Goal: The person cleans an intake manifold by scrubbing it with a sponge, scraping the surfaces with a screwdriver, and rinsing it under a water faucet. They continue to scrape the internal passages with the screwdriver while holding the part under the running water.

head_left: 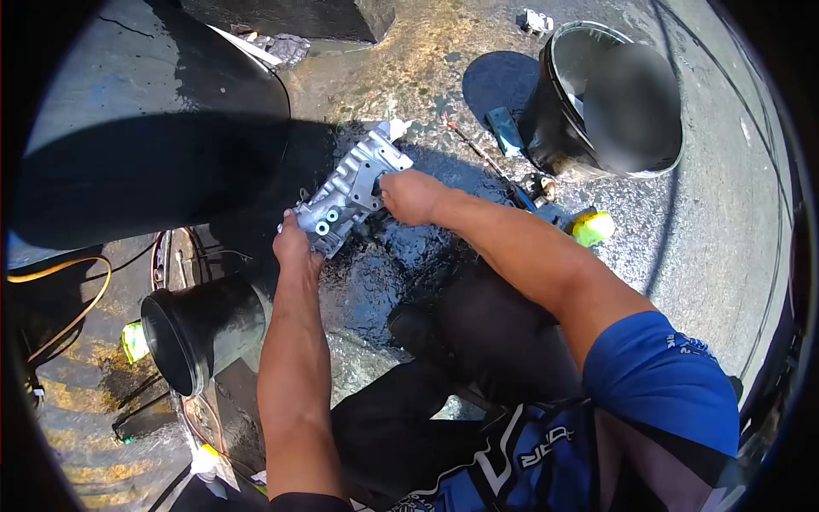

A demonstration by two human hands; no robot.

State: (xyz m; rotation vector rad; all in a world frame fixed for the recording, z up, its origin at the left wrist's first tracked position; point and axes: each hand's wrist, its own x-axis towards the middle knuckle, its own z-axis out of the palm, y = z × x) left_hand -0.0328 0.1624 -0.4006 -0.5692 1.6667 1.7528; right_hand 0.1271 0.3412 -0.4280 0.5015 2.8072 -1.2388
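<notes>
A silver cast metal part (354,175) with ribs, bolt holes and two pale round ports is held tilted above dark, wet ground. My left hand (293,241) is closed round its lower left end, by the two ports. At its right side, my right hand (411,196) is closed on the edge near a flat plate-like section. The fingertips of both hands are partly hidden by the part and by the hands themselves.
At the upper right stands a black bucket (559,141), with a blue-green block (505,131) and a thin rod (486,158) beside it. A yellow item (593,229) lies below. Another black bucket (226,320) lies tipped at left, under a large dark panel (153,128).
</notes>
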